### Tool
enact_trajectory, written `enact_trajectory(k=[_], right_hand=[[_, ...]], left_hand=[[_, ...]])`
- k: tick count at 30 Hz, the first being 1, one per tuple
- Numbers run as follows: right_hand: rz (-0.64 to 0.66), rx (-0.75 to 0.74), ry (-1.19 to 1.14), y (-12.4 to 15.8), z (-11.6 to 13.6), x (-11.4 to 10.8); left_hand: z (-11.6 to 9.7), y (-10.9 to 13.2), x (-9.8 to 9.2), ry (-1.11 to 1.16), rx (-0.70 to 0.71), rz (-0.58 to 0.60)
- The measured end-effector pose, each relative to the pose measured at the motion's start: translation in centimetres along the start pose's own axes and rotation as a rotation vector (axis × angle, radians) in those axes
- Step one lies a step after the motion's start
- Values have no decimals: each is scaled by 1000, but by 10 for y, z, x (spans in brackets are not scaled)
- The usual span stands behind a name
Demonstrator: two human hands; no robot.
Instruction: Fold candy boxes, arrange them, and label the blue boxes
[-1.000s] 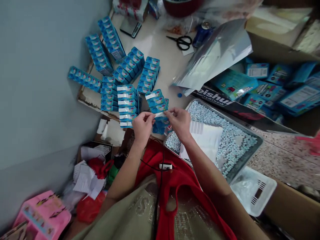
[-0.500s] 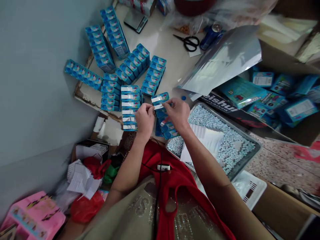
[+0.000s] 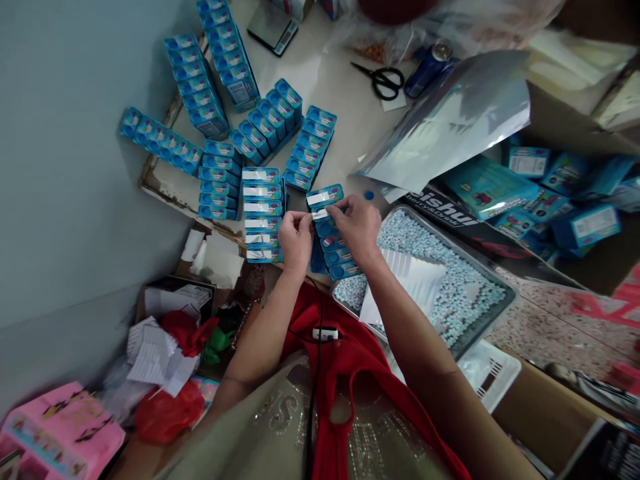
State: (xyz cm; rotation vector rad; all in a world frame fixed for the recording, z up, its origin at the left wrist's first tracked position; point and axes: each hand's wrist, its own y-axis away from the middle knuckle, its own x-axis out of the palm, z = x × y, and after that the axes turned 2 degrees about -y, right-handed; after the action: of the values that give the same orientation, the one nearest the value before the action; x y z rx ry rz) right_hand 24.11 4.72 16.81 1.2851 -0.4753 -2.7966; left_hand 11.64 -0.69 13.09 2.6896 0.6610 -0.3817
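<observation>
A row of small blue boxes (image 3: 336,256) stands in front of me, and its far box carries a white sticker strip (image 3: 317,199) across its top. Over the second box is another pale sticker (image 3: 320,214), held at its two ends. My left hand (image 3: 296,241) pinches the left end with thumb and forefinger. At the right end, my right hand (image 3: 361,225) has its fingers closed and pressed on the box top. Just left of my hands, a second row of blue boxes (image 3: 262,207) bears white strips on every top.
More rows of blue boxes (image 3: 311,147) fill the table's left side. Scissors (image 3: 385,83), a scale (image 3: 273,28) and a can (image 3: 429,69) lie farther back. At right are a tray of pale blue pellets (image 3: 506,312), a silver sheet (image 3: 450,127) and a carton (image 3: 440,211) of blue packages.
My left hand has moved slightly right and down relative to the view. Both hands stay at the second box with the sticker between them. The camera view has shifted a little.
</observation>
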Motion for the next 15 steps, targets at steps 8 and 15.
enact_trajectory(k=[8, 15], right_hand=[[35, 22, -50, -8, -7, 0], [28, -21, -44, -10, -7, 0]], left_hand=[[-2, 7, -3, 62, 30, -30], [3, -6, -1, -66, 52, -67]])
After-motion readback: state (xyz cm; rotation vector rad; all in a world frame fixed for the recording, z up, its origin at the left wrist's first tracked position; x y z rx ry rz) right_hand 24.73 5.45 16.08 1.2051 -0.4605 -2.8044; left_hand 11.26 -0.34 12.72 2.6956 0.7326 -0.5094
